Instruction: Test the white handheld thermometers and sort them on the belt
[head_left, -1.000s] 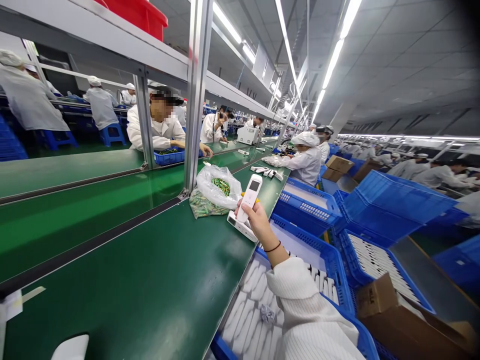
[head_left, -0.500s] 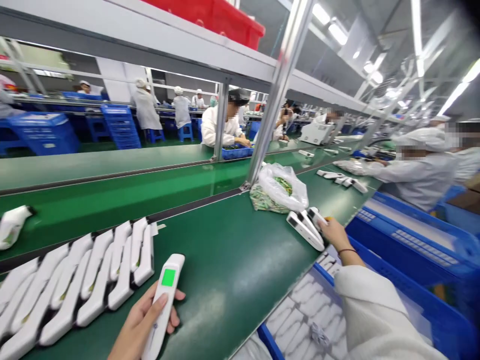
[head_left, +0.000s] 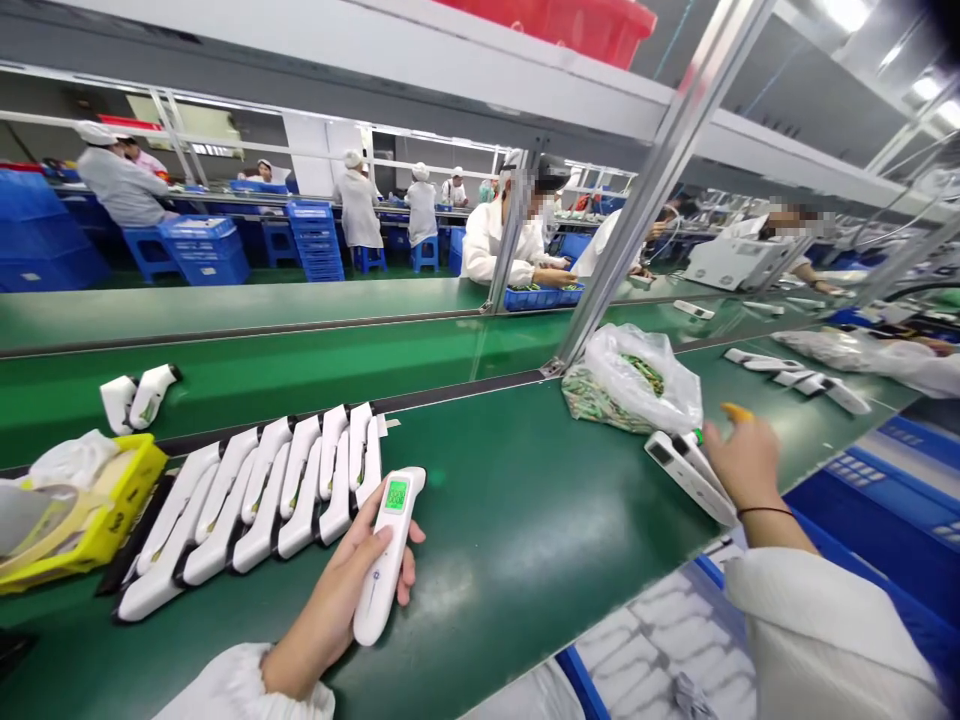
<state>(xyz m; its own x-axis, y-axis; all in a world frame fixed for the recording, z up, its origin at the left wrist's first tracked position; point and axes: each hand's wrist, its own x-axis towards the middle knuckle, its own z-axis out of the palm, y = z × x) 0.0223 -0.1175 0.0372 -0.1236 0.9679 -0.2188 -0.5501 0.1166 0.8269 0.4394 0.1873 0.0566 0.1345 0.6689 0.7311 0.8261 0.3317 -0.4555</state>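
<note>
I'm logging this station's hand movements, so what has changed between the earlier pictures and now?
The right hand, which was holding up a white infrared thermometer, has come down to the white thermometers beside the plastic bag; blur hides whether it has let go. The view has swung left, bringing in the left hand, which holds a green-lit thermometer. The bag stayed put on the green table.

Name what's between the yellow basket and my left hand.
In the head view, a row of white devices and something dark separate the basket from your left hand.
</note>
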